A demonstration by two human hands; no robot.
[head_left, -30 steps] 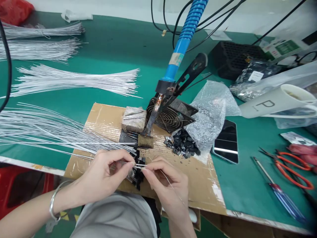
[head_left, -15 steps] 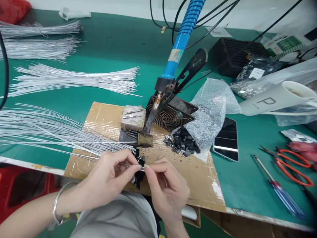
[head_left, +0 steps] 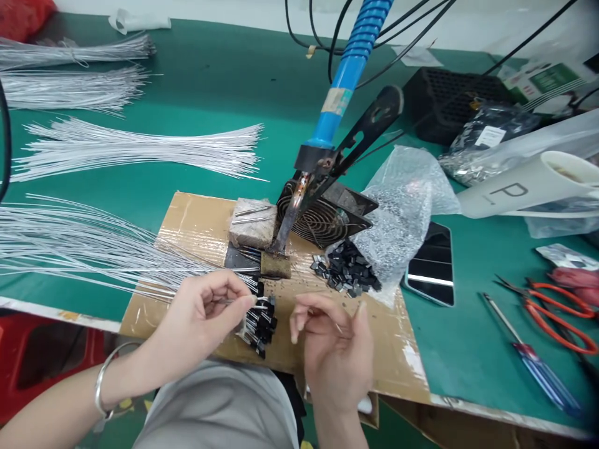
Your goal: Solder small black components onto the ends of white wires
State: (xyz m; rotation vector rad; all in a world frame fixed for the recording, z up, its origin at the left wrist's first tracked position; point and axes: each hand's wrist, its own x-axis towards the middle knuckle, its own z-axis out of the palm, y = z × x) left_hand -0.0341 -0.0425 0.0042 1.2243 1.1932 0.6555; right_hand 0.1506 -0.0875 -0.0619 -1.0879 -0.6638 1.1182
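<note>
My left hand (head_left: 201, 327) pinches a thin white wire (head_left: 260, 306) between thumb and forefinger, its end pointing right. Just beyond those fingertips lies a cluster of black-tipped wire ends (head_left: 262, 327) on the cardboard sheet (head_left: 327, 349). My right hand (head_left: 334, 358) hovers to the right with thumb and fingers apart; a fine strand may cross its palm, but it is too faint to be sure. Behind the hands, a soldering iron (head_left: 292, 218) with a blue sleeve points its tip down near a brownish pad (head_left: 275, 265). Loose wires (head_left: 107, 240) spread to the left.
Small black pieces (head_left: 353, 268) spill from a bubble-wrap bag (head_left: 397, 206). A fan (head_left: 318, 218) and a grey block (head_left: 253, 224) stand behind. To the right lie a phone (head_left: 430, 265), a screwdriver (head_left: 533, 362), orange-handled pliers (head_left: 556, 312) and a white mug (head_left: 515, 190).
My right hand has let go of the wire end, moved right and opened its fingers. My left hand has shifted slightly left, still pinching the wire. More of the black-tipped ends shows.
</note>
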